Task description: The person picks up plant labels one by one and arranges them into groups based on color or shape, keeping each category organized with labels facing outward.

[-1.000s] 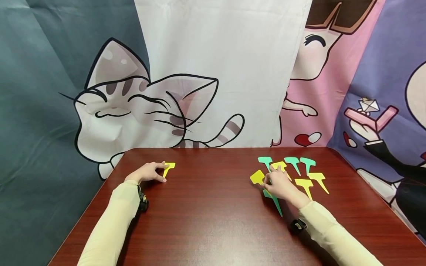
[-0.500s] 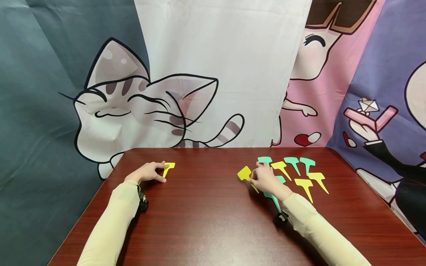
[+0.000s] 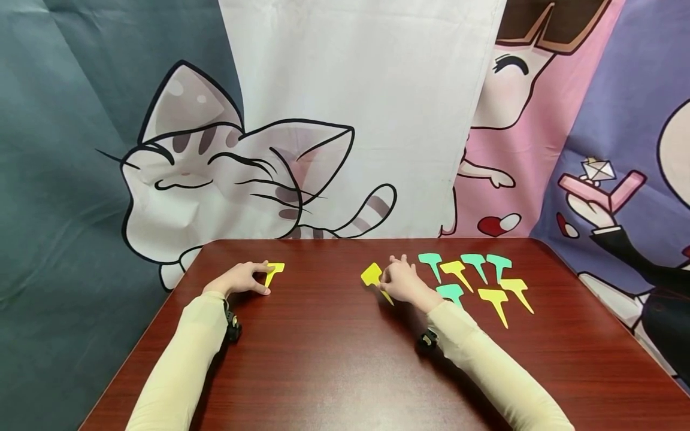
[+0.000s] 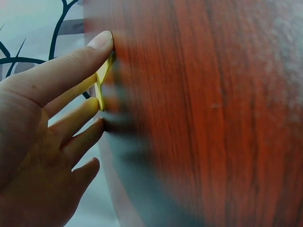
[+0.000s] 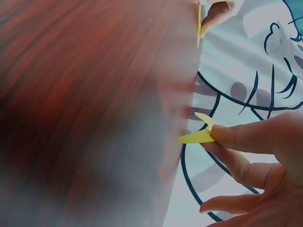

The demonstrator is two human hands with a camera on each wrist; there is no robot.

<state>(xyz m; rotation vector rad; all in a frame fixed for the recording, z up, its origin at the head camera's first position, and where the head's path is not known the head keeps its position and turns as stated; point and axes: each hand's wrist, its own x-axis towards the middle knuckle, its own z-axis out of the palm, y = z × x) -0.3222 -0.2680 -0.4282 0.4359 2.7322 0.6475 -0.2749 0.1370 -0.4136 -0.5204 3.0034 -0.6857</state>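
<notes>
At the table's left, my left hand [image 3: 242, 279] holds a yellow T-shaped plant label [image 3: 275, 269] between thumb and fingertips. The same label [image 4: 100, 90] shows nearly edge-on in the left wrist view, partly hidden by the thumb. My right hand [image 3: 403, 281] pinches another yellow plant label [image 3: 371, 274] between thumb and index finger near the table's middle. That label's square head points left, its pointed stem towards me. In the right wrist view the pinched label [image 5: 196, 137] appears off the table, the other fingers spread apart.
On the right of the brown table [image 3: 323, 359] lie several plant labels, green ones [image 3: 473, 260] and yellow ones [image 3: 493, 296]. One green label [image 3: 450, 292] is partly covered by my right sleeve [image 3: 480, 353]. A cartoon-printed cloth [image 3: 366, 90] hangs behind the table.
My right hand has moved left with its yellow label, away from the other labels. My left hand and its label have stayed in place.
</notes>
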